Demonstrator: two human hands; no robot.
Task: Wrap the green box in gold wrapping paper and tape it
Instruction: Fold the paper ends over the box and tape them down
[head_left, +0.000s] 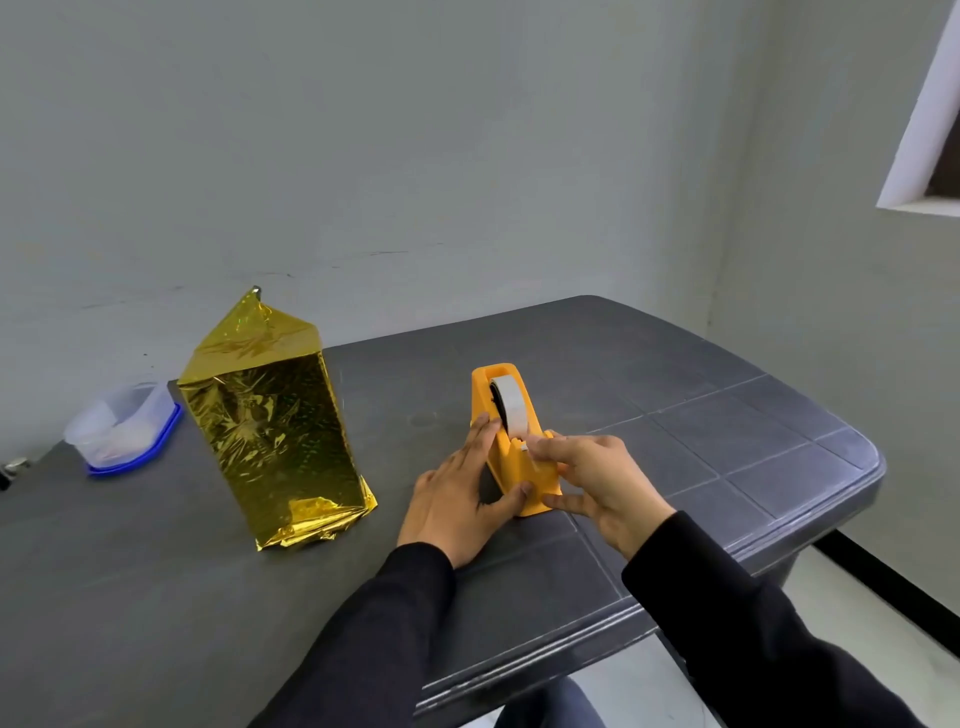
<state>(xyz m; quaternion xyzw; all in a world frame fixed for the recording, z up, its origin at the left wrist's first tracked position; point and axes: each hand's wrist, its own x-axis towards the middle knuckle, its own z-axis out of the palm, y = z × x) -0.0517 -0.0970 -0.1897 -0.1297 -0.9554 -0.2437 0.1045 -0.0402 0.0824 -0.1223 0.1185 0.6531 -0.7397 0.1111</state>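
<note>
At the bottom of the frame we see our two black sleeves (737, 639) coming up from the lower edge toward the middle of the dark grey plastic table (701, 447). Our left hand (457, 499) lies on the left side of the orange tape dispenser (511, 457): the fingers are straight and close together against its side wall, and the thumb reaches to the near end of its base. Our right hand (602, 483) is at the right side of the dispenser, and its thumb and first finger are pinching the loose end of the white tape (511, 410) near the cutter; the other fingers are curled loosely below, and one touches the near corner of the base. The dispenser stands at the center of the frame, with its long axis running from us toward the far wall.

Further, at the left center, the box wrapped in gold paper (275, 431) stands upright on the table, well apart from the dispenser. Its long axis is vertical, slightly tilted in this wide view. The top end of the paper is folded into a triangle flap that points up, and the bottom edges are wrinkled on the table. The green of the box is not visible.

Behind it, at the far left, a clear plastic container with a blue lid (124, 431) sits upside down near the table edge.
</note>
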